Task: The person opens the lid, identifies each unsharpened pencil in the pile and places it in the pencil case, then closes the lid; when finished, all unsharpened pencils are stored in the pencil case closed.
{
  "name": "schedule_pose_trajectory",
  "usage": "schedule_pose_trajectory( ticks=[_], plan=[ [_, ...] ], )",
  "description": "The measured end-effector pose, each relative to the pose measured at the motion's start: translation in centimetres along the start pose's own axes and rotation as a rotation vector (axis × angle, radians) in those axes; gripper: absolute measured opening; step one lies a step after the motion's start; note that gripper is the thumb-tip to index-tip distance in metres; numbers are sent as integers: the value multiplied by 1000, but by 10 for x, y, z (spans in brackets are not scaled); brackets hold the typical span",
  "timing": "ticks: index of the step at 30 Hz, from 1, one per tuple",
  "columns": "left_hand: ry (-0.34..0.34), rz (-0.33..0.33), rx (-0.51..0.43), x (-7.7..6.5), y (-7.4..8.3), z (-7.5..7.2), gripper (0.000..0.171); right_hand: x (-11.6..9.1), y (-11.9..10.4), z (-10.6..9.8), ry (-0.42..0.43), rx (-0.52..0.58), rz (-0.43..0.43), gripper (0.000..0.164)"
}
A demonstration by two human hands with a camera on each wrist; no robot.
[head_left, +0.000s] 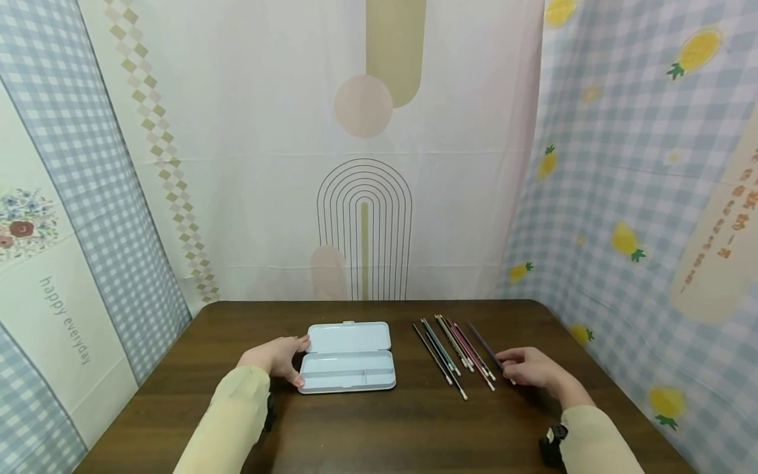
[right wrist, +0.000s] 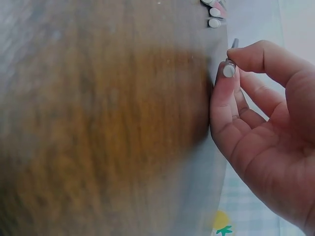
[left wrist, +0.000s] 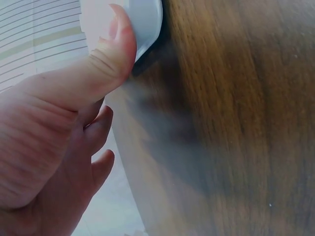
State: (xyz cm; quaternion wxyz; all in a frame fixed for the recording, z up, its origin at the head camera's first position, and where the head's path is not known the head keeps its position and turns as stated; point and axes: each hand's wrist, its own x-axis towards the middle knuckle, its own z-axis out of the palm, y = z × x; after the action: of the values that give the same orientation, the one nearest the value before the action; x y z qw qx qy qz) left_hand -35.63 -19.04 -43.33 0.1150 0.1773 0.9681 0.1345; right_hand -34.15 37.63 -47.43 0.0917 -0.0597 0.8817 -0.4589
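Observation:
A pale blue pencil case [head_left: 347, 380] lies opened flat on the table, its lid folded back and its tray divided into compartments. My left hand [head_left: 278, 357] grips its left side, thumb at the near corner and fingers by the lid. In the left wrist view the thumb [left wrist: 118, 44] bends over the case's rim [left wrist: 150, 29]. Between thumb and index finger, my right hand [head_left: 533, 368] pinches a dark purple pencil [head_left: 487, 343] near its white eraser end [right wrist: 229, 71]. Several other pencils [head_left: 458, 342], eraser ends toward me, lie in a loose group left of that hand.
The dark wooden table [head_left: 355, 434] carries the case at middle left and the pencils at middle right. A printed cloth [head_left: 266, 197] hangs behind it, with checked cloths [head_left: 604, 217] at the sides. In the right wrist view, a few eraser ends [right wrist: 214, 12] show near the top.

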Motion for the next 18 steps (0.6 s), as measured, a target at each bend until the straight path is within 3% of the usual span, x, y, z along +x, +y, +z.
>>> schedule_pose_trajectory(
  ticks=[8, 18],
  plan=[
    [2, -34, -26, -1, 4, -1, 97, -2, 2, 0, 5, 23, -26, 49],
    [9, -33, -14, -2, 5, 0, 95, 3, -2, 10, -58, 45, -167, 46]
  ],
)
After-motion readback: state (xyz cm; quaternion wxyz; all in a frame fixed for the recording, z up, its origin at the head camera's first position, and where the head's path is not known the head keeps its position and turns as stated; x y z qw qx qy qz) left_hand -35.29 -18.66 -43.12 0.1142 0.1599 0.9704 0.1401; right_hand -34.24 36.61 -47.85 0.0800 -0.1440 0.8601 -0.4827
